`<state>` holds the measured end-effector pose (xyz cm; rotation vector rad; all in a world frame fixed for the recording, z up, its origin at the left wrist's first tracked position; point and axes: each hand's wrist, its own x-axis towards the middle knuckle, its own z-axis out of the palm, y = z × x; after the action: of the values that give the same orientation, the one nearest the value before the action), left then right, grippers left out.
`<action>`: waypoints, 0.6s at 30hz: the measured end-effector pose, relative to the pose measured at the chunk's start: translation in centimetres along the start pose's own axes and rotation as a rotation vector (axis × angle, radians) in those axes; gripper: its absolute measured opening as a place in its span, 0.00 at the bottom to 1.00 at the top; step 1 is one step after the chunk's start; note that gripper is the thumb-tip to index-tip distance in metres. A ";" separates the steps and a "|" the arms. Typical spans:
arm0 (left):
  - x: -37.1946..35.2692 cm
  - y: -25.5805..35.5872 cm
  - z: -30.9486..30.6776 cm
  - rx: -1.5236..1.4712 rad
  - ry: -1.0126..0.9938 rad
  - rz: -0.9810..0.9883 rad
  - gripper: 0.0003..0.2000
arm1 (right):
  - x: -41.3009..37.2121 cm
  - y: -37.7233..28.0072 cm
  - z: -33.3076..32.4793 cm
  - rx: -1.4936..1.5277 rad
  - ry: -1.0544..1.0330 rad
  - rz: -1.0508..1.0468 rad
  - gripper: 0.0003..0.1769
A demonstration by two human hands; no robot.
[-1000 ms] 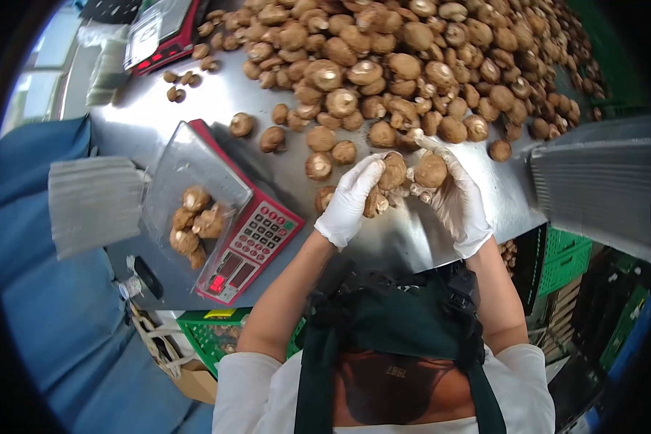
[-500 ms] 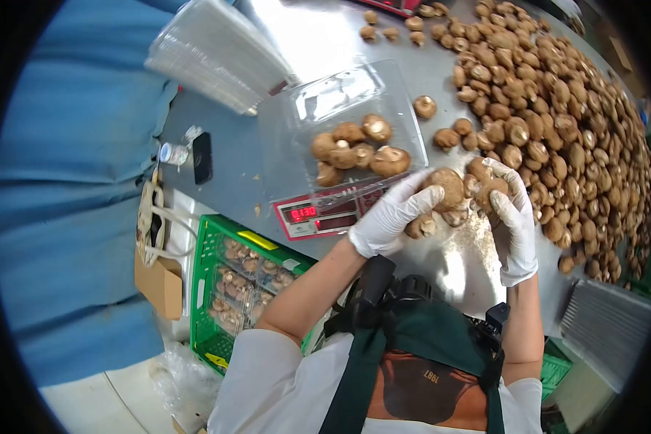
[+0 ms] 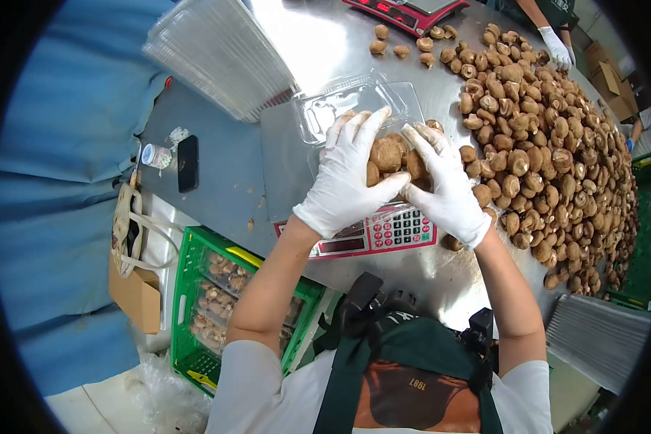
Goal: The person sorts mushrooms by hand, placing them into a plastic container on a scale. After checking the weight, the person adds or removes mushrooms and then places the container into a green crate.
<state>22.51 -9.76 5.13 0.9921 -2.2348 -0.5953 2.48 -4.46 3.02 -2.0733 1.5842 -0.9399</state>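
Brown mushrooms (image 3: 389, 154) are heaped in a clear plastic clamshell box (image 3: 318, 119) that rests on a red scale (image 3: 405, 230). My left hand (image 3: 349, 170), in a white glove, curves round the heap from the left, fingers extended over its far side. From the right my right hand (image 3: 445, 184), also gloved, cups the same mushrooms, its thumb close to the left thumb. Both palms hide much of the box and part of the scale's display. The box's lid stands open on the far side.
A big pile of mushrooms (image 3: 550, 159) covers the table's right side. Stacked clear boxes (image 3: 217, 58) stand at the upper left, near a phone (image 3: 188, 163). A green crate (image 3: 184, 289) holds packed boxes. Another person's gloved hand (image 3: 555, 49) is beyond the pile.
Both hands have moved left and away from me, bringing mushrooms from above the near table to the box on the scale. Another person's hand has come into view at the top right.
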 end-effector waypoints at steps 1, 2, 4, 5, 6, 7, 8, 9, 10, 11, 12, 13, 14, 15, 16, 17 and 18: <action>-0.4 -0.5 -0.1 -0.009 -0.017 0.006 0.46 | 0.0 -0.2 -0.4 0.026 -0.002 0.008 0.42; -0.9 -0.6 -0.2 0.005 -0.005 0.015 0.47 | -0.2 -0.4 -0.8 0.054 -0.004 0.018 0.42; -2.0 -0.5 -0.6 0.041 0.017 0.040 0.48 | -0.4 -0.5 -1.3 0.099 0.004 0.048 0.42; -2.6 -0.7 -0.6 0.074 0.006 0.029 0.51 | -0.6 -0.6 -1.5 0.116 0.008 0.072 0.42; -3.3 -0.4 -0.6 0.166 -0.008 0.025 0.52 | -0.9 -0.5 -1.6 0.133 0.012 0.095 0.42; -4.0 0.0 -0.8 0.259 -0.021 0.020 0.53 | -1.0 -0.4 -1.6 0.153 0.023 0.099 0.40; -4.6 0.4 -0.9 0.352 -0.034 0.016 0.54 | -1.1 -0.3 -1.5 0.159 0.022 0.115 0.39; -5.0 0.6 -1.0 0.370 -0.069 0.004 0.54 | -1.2 -0.3 -1.4 0.166 0.023 0.130 0.39; -5.4 0.6 -1.1 0.351 -0.066 -0.004 0.53 | -1.3 -0.3 -1.3 0.173 0.025 0.144 0.38; -5.7 0.5 -1.2 0.332 -0.064 -0.013 0.53 | -1.4 -0.4 -1.4 0.177 0.025 0.132 0.36; -6.0 0.5 -1.4 0.313 -0.062 -0.021 0.52 | -1.5 -0.5 -1.2 0.173 0.034 0.131 0.36; -6.2 0.7 -1.6 0.283 0.003 -0.017 0.46 | -1.6 -0.6 -1.0 0.168 0.043 0.129 0.36; -6.7 0.6 -1.7 0.266 0.019 -0.044 0.42 | -1.7 -0.6 -0.8 0.164 0.054 0.127 0.35; -7.4 0.2 -1.6 0.249 0.035 -0.070 0.39 | -1.7 -0.7 -0.8 0.141 0.066 0.095 0.35; -7.9 0.0 -1.5 0.232 0.051 -0.096 0.36 | -1.6 -0.8 -0.7 0.117 0.079 0.065 0.34; -8.1 -0.1 -1.4 0.196 0.076 -0.088 0.29 | -1.5 -0.9 -0.7 0.093 0.090 0.035 0.33; -8.1 0.1 -1.5 0.174 0.099 -0.077 0.28 | -1.2 -1.2 -0.8 0.065 0.090 0.017 0.33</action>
<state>27.75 -3.66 3.42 1.1735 -2.1968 -0.3804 2.62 -2.82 4.01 -1.9966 1.5909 -1.0785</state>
